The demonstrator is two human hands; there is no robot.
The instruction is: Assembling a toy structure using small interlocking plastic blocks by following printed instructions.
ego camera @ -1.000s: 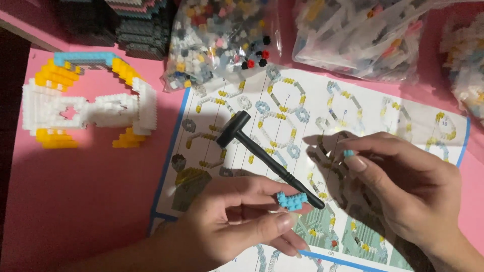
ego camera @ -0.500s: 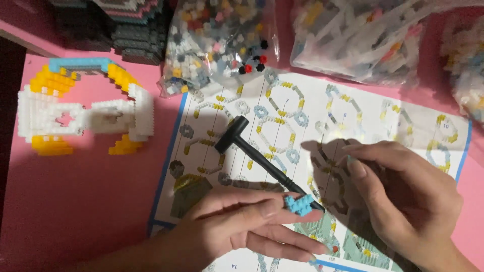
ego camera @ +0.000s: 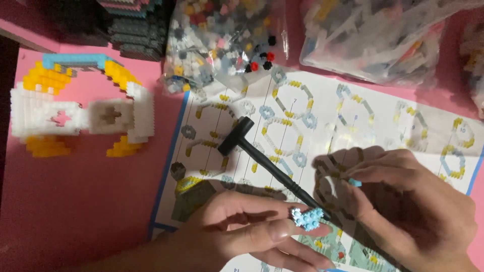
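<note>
My left hand [ego camera: 252,231] pinches a small cluster of light blue bricks [ego camera: 305,218] between thumb and forefinger, low over the instruction sheet [ego camera: 322,131]. My right hand [ego camera: 408,206] hovers just to the right, fingers curled, with one tiny light blue brick [ego camera: 355,182] at its fingertips. A small black hammer [ego camera: 262,161] lies diagonally on the sheet, its head up-left, its handle end running under the blue cluster between both hands.
A white, yellow and blue brick model [ego camera: 75,116] stands on the pink table at the left. Clear bags of loose bricks [ego camera: 222,40] [ego camera: 373,40] lie along the back. Dark stacked bricks [ego camera: 131,25] sit at the back left.
The view has shifted slightly. My left hand has brought the blue cluster a little to the right, closer to my right hand. The hammer has not moved on the sheet.
</note>
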